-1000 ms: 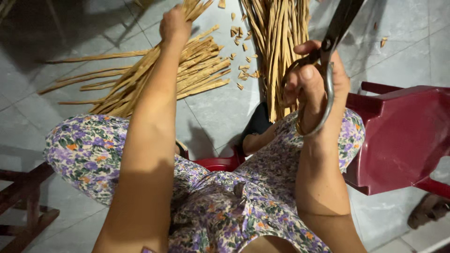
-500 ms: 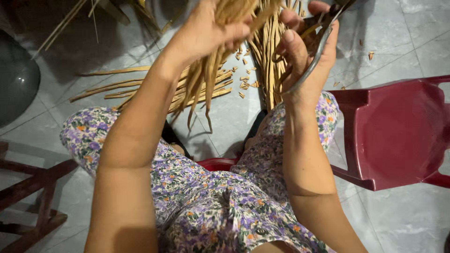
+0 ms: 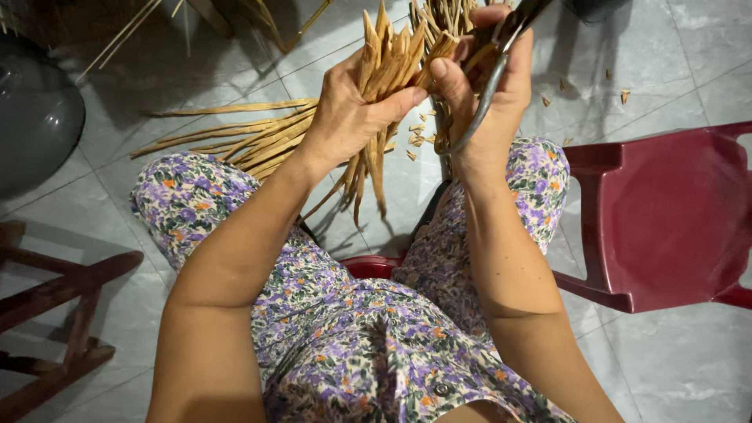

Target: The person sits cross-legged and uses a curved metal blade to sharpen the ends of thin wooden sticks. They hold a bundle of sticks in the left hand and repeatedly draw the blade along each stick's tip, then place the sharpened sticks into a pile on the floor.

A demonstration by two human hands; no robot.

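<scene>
A: Head view, item one: left hand (image 3: 345, 117). Condition?

B: Raised in front of the body, forearm running up from the lap, wrist bent a little. Fingers (image 3: 395, 100) clamped round a bundle of strips (image 3: 384, 74), tan and flat with pointed upper ends. The bundle stands nearly upright; its lower ends hang loose below the fist, above the gap between the knees.

A: Item two: right hand (image 3: 486, 86).

B: Level with the left and just beside it, palm turned toward the bundle. Fingers closed through the handle of a pair of scissors (image 3: 489, 82); the thumb presses against the strip tips. The blades run out of the top edge, so I cannot tell whether they are apart or together.

A: Risks, as a judgement only?

B: Three. The scissors lie very close to the left fingers, so a cut made without looking could nick them. The grip holds the bundle near its middle, so loose outer strips could slide out and drop. Pointed ends could also prick a palm if the fist tightens.

A: Surroundings?

B: More strips in a pile (image 3: 235, 141) on the tiled floor (image 3: 674, 70), past the left knee, with small cut scraps (image 3: 583, 86) scattered near. Red plastic chair (image 3: 666, 211) to the right, wooden frame (image 3: 63, 305) lower left, dark round object (image 3: 35, 117) upper left. Floral dress (image 3: 352, 337) covers the lap.
</scene>
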